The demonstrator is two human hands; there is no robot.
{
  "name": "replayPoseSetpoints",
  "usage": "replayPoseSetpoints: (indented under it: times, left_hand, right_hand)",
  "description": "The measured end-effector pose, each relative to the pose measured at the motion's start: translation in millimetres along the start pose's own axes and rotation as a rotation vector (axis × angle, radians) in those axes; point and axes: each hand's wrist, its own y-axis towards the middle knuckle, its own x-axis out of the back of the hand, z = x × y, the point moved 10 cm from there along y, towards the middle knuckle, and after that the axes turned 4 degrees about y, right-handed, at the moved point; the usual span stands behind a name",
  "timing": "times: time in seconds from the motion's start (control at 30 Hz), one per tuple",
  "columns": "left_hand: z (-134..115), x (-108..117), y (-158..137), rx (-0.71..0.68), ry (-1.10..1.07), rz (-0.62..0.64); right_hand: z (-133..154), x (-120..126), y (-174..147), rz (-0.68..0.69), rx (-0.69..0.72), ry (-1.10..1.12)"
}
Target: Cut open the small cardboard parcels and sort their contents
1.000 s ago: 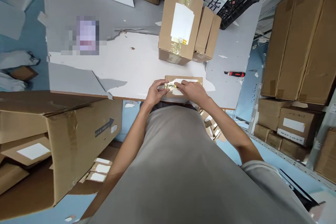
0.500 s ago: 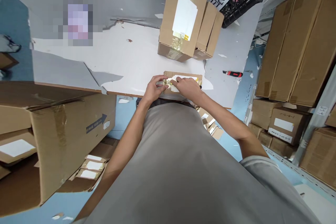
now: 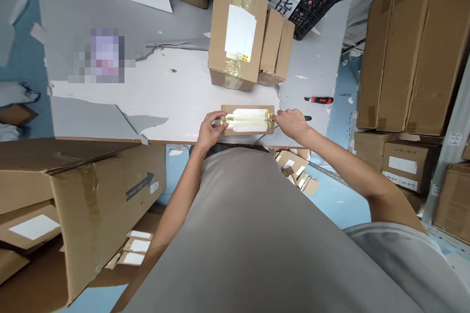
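Note:
A small flat cardboard box [image 3: 247, 131] lies on the table near its front edge. White labels and shiny tape cover its top, and a straight line runs lengthwise through the middle of them. My left hand [image 3: 211, 129] grips the box's left end between thumb and fingers. At the right end is my right hand [image 3: 292, 123], its fingers closed round a slim knife with a black handle [image 3: 308, 118]. Only the handle's rear end shows; the blade is hidden. A red and black utility knife [image 3: 323, 100] lies on the table beyond my right hand.
Behind the small box stand a taped carton [image 3: 220, 24] and a narrower carton [image 3: 273, 41]. Farther back is a black plastic crate [image 3: 312, 14]. A large open carton [image 3: 110, 200] stands at left, holding smaller boxes. Stacked cartons [image 3: 411, 58] fill the right side.
My right hand has slid rightward along the box from its left part to its right end. The line down the labels is now exposed. My left hand stays at the left end.

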Motion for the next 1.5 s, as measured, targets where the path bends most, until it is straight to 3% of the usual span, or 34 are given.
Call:
replayPoseSetpoints:
  times: [0.5,0.8,1.0,1.13,1.27,1.33,1.4,1.5]
  left_hand:
    - [-3,1,2,0.033,0.022,0.030]
    - [-6,2,4,0.049,0.041,0.032]
    - [-3,1,7,0.044,0.046,0.037]
    - [12,15,9,0.080,0.002,0.021]
    - [35,45,8,0.124,-0.004,-0.062]
    - [46,59,6,0.147,-0.013,-0.109]
    - [56,70,6,0.168,-0.020,-0.147]
    - [68,84,6,0.196,-0.013,-0.189]
  right_hand:
    - [-33,-41,-26,-0.050,0.000,0.072]
    - [-30,-52,-21,-0.074,0.010,0.081]
    - [-44,-55,-25,-0.101,-0.012,0.130]
    - [-50,-54,-34,-0.183,0.101,0.420]
    - [-57,-55,-34,-0.426,0.186,1.028]
    - [-63,-72,-20,-0.540,0.097,1.342]
    - [-62,-99,0,-0.591,-0.092,1.542]
    - [-34,-136,29,-0.488,-0.318,1.707]
